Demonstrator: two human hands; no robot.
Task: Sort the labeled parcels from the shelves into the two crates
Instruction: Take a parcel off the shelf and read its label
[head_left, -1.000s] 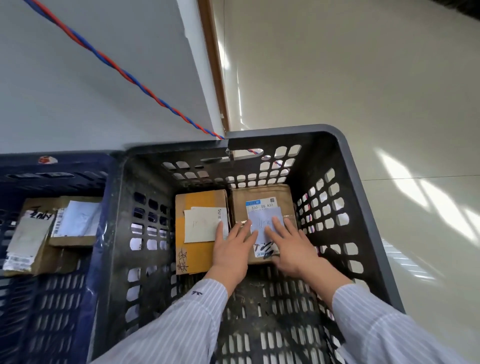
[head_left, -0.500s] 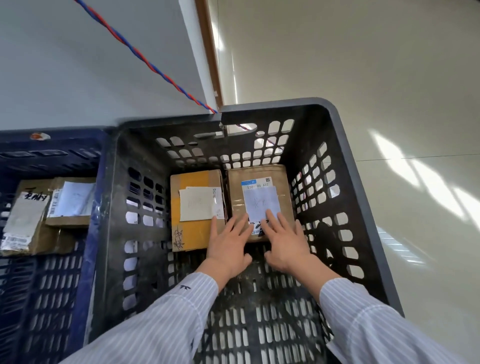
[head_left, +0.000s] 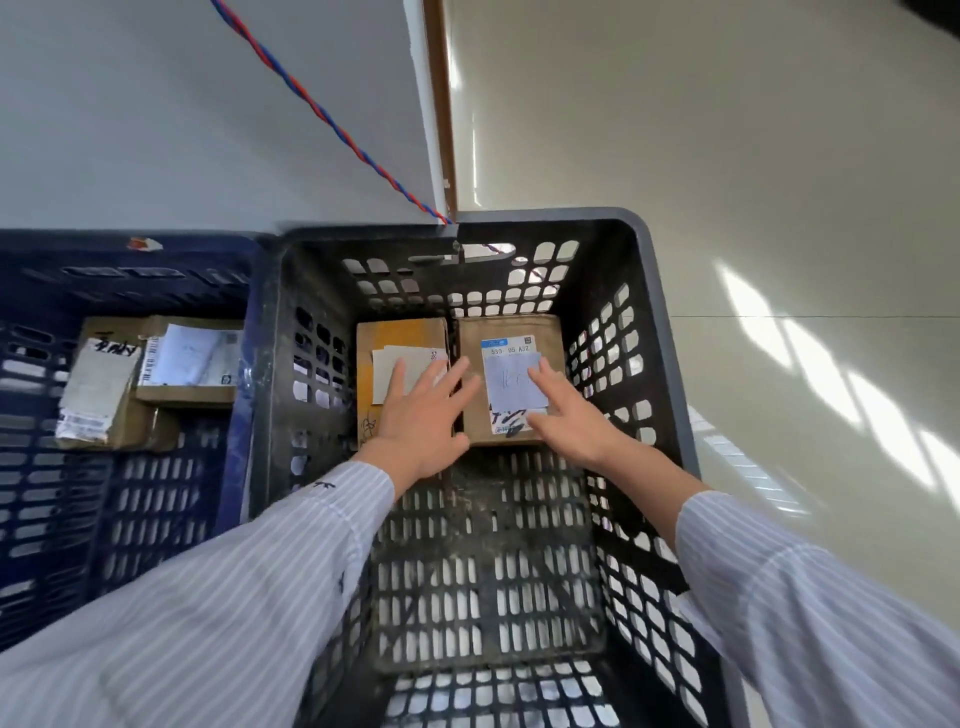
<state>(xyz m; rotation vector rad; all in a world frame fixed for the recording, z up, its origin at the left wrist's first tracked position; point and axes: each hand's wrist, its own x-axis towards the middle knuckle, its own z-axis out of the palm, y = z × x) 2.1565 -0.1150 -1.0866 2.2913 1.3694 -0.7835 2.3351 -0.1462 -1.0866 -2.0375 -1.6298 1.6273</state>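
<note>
Your left hand (head_left: 422, 415) and right hand (head_left: 569, 415) lie flat, fingers straight, gripping nothing, on the yellow parcel (head_left: 400, 332) and brown cardboard parcel (head_left: 519, 326) in the perforated crate (head_left: 545, 215).

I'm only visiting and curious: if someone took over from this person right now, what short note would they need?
Left hand: open, fingers straight, flat over the yellow-taped parcel.
Right hand: open, on the brown parcel beside it.
Both parcels lie at the far end of the black crate. The blue crate holds a taped parcel and a white-labelled parcel.
Done: four parcels crated.
Left: shelves out of view, remainder unknown.
</note>
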